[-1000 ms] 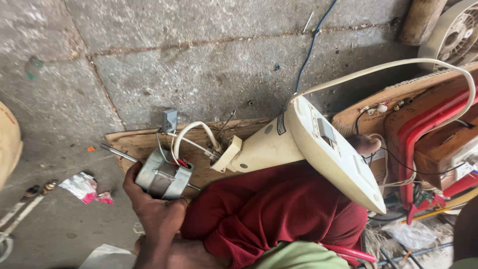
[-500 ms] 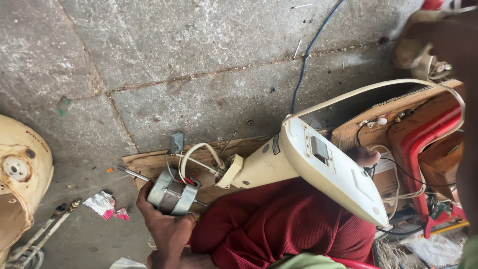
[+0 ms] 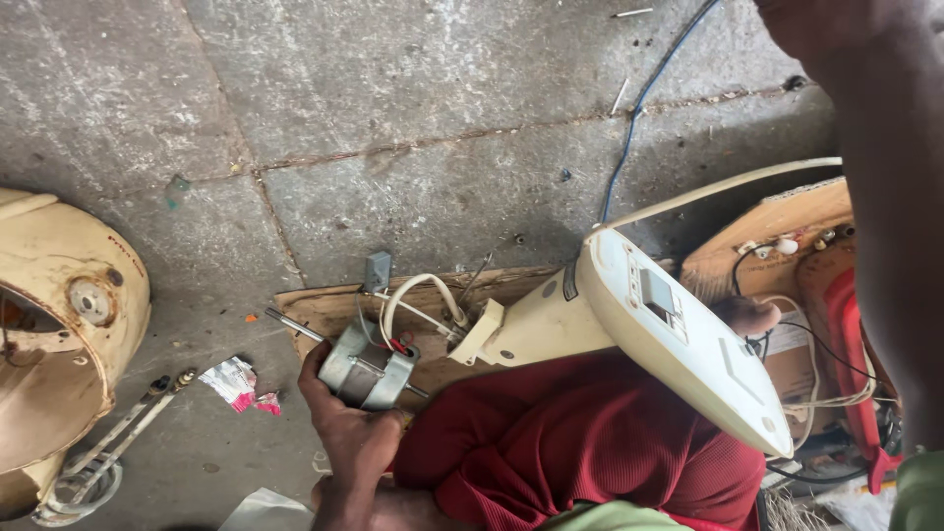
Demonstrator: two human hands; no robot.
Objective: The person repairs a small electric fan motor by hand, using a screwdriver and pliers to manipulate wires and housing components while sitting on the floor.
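My left hand [image 3: 349, 433] grips a small grey electric motor [image 3: 364, 369] from below and holds it on a piece of cardboard [image 3: 324, 307]. The motor's steel shaft [image 3: 290, 324] points to the upper left. White and red wires [image 3: 413, 295] loop from the motor into a cream plastic fan housing [image 3: 678, 334], which lies tilted across my lap on red cloth [image 3: 570, 442]. Only my right forearm [image 3: 875, 216] shows, close to the camera along the right edge. Its hand is cut off by the top edge.
A round cream fan shell [image 3: 59, 324] lies at the left on the concrete floor, with thin metal rods [image 3: 108, 442] and a crumpled wrapper [image 3: 241, 383] beside it. A blue cable [image 3: 639, 108] runs up the floor. A wooden box with wires and red parts [image 3: 787, 226] is at the right.
My right arm has come up close to the camera and now covers the right side. The view has shifted left, showing the cream shell. My left hand still holds the motor.
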